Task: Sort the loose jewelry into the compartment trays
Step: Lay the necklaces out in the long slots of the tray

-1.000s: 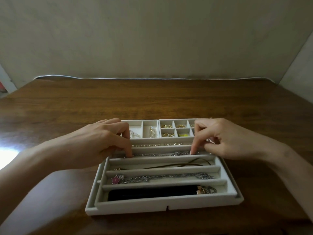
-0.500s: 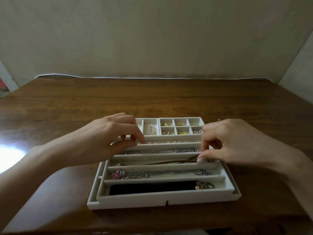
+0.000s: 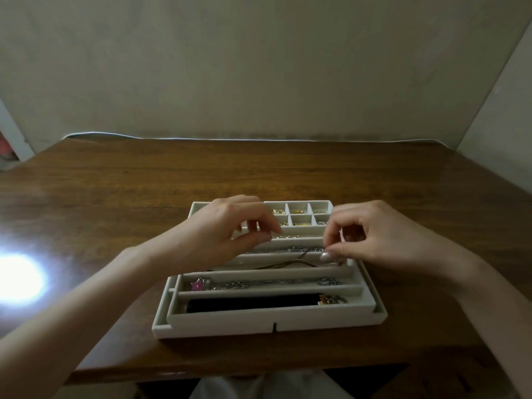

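A white compartment tray (image 3: 270, 323) lies on the wooden table. Its long slots hold a silver chain (image 3: 293, 250), a dark cord (image 3: 288, 263), a chain with a pink star pendant (image 3: 198, 285) and a black band (image 3: 250, 302). Small back compartments (image 3: 296, 216) hold gold pieces, with a gold bead chain (image 3: 290, 236) in the slot just in front of them. My right hand (image 3: 374, 234) pinches the right end of the silver chain between thumb and forefinger. My left hand (image 3: 224, 228) hovers over the bead chain slot with curled fingers, and what its fingertips touch is hidden.
A bright glare spot (image 3: 20, 279) lies on the brown table (image 3: 115, 197) at the left. A plain wall stands behind the table. The table's front edge runs just below the tray, with white cloth (image 3: 270, 387) under it.
My left hand has left the left end of the silver chain slot and moved back to the bead chain slot. My right hand stays at the chain's right end, thumb lower.
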A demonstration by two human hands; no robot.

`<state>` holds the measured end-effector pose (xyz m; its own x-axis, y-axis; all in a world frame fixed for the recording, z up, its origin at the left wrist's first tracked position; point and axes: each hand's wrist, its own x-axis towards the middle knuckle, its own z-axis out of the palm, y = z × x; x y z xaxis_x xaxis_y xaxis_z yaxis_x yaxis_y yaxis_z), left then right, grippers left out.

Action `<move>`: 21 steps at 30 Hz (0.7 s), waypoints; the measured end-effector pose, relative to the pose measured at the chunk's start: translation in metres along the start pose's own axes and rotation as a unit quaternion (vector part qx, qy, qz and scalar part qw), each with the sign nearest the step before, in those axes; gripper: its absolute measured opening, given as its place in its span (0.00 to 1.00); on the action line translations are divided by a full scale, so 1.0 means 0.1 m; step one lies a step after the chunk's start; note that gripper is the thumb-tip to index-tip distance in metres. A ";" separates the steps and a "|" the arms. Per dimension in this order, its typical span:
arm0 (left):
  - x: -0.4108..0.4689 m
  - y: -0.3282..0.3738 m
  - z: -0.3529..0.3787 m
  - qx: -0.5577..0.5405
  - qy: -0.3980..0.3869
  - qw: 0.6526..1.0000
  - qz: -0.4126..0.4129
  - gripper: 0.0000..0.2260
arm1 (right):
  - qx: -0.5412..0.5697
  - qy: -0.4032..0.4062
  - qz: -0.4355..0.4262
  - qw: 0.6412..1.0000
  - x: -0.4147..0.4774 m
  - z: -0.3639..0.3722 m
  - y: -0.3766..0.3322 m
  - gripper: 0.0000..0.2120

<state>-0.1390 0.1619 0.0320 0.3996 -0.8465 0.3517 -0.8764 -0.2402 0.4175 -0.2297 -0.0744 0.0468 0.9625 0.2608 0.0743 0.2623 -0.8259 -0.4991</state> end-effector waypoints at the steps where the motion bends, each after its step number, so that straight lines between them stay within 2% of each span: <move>1: 0.03 0.03 0.02 -0.012 -0.005 1.000 -0.011 0.11 | 0.025 0.012 0.000 1.000 0.01 -0.01 -0.01 0.03; 7: 0.17 0.14 0.14 -0.094 -0.044 0.991 -0.084 0.16 | 0.253 0.046 0.002 0.966 0.16 -0.09 -0.11 0.09; 11: 0.21 0.15 0.15 -0.148 -0.047 0.982 -0.105 0.08 | 0.354 0.060 0.013 0.933 0.24 -0.09 -0.13 0.08; 15: 0.19 0.12 0.11 -0.239 -0.023 0.959 -0.148 0.05 | 0.421 0.044 0.040 0.905 0.23 -0.14 -0.10 0.14; 18: 0.16 0.12 0.07 -0.265 -0.027 0.953 -0.148 0.09 | 0.428 0.031 0.041 0.902 0.20 -0.15 -0.07 0.17; 21: 0.13 0.15 0.03 -0.293 -0.032 0.946 -0.136 0.13 | 0.422 0.058 0.030 0.904 0.19 -0.13 -0.07 0.18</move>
<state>-0.1476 0.1454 0.0402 0.5559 -0.8224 0.1206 -0.4357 -0.1647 0.8849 -0.2125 -0.0705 0.0631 0.9870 0.1330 0.0902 0.1097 -0.1479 -0.9829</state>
